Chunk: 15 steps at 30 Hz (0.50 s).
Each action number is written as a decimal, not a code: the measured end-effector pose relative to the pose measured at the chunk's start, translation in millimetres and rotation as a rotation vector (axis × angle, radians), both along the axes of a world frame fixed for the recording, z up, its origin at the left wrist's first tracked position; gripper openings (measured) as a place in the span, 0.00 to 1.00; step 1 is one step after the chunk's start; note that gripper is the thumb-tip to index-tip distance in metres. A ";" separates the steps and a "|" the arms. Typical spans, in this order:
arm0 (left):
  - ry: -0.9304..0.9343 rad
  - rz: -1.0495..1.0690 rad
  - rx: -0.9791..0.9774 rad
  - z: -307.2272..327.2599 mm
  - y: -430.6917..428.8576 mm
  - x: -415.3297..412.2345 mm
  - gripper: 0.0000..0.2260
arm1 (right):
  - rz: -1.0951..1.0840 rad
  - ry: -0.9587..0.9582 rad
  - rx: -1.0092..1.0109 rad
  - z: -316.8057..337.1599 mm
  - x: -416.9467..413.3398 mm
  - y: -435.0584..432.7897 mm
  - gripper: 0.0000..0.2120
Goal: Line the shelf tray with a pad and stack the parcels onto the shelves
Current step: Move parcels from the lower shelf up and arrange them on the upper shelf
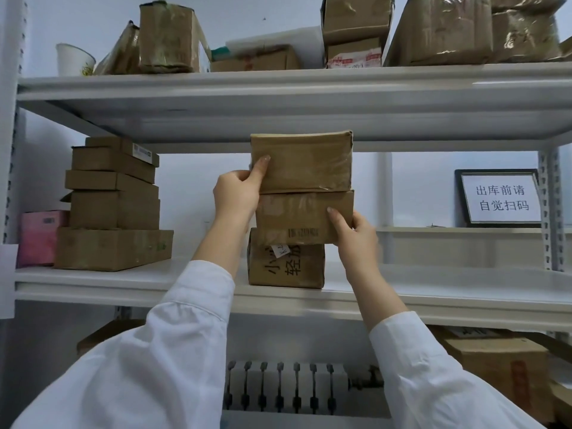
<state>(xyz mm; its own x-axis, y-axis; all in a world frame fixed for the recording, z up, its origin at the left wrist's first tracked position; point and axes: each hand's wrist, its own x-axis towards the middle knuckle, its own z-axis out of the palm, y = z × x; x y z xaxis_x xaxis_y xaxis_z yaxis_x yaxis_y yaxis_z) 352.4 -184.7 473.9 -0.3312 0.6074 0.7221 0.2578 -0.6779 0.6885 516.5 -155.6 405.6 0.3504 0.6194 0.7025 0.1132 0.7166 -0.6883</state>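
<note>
Three brown taped parcels form a stack at the middle of the white middle shelf (433,292). The bottom parcel (286,267) bears black handwriting. On it sits the middle parcel (297,218), shifted a little to the right. The top parcel (303,162) rests on that one. My left hand (236,193) grips the left side of the top parcel, thumb on its front. My right hand (356,232) holds the lower right corner of the middle parcel. A white pad seems to cover the shelf surface.
A stack of flat cartons (113,205) and a pink box (40,236) stand on the shelf's left. A framed sign (500,198) leans at the back right. The upper shelf (278,85) holds several parcels and a white cup (74,58). More boxes (501,366) and a radiator (288,385) lie below.
</note>
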 end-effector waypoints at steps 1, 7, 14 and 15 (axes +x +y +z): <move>0.029 0.003 -0.004 0.5 4.5 -1.6 0.17 | -0.004 0.004 -0.007 0.6 -0.9 1.9 0.13; 0.053 -0.346 -0.095 -3.3 26.6 -10.0 0.24 | -0.038 0.024 -0.019 14.0 -8.8 19.3 0.08; 0.061 -0.406 -0.085 -3.7 52.9 -19.3 0.30 | -0.022 0.031 -0.028 17.0 -18.6 37.0 0.09; 0.069 -0.391 -0.080 -2.4 55.9 -20.2 0.30 | -0.018 0.026 -0.030 17.3 -19.0 38.2 0.09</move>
